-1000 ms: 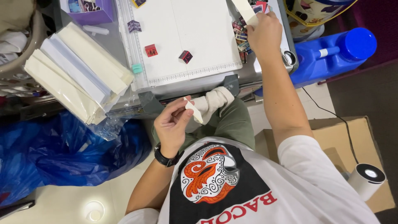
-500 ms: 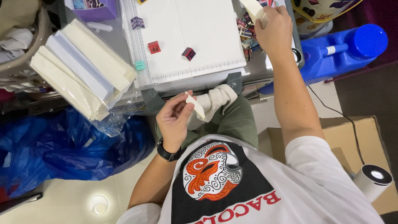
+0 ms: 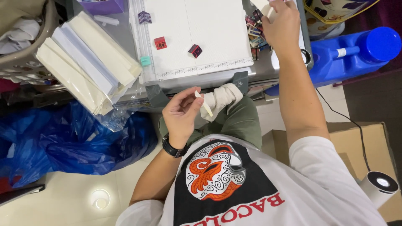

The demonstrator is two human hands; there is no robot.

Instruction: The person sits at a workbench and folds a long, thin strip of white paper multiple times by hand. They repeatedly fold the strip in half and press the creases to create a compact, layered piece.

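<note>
— Pinching a small cream paper strip [image 3: 204, 104] between thumb and fingers, the left hand [image 3: 181, 115] is holding it above the lap, just below the white cutting board [image 3: 197, 37].

— And the right hand [image 3: 282, 25]?

— It is reaching up and closing on a pale piece [image 3: 264, 6] at the table's far edge. I think a light pinch is keeping the strip from creasing.

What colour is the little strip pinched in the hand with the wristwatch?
The strip in the left hand is cream or off-white, seen in the head view.
</note>
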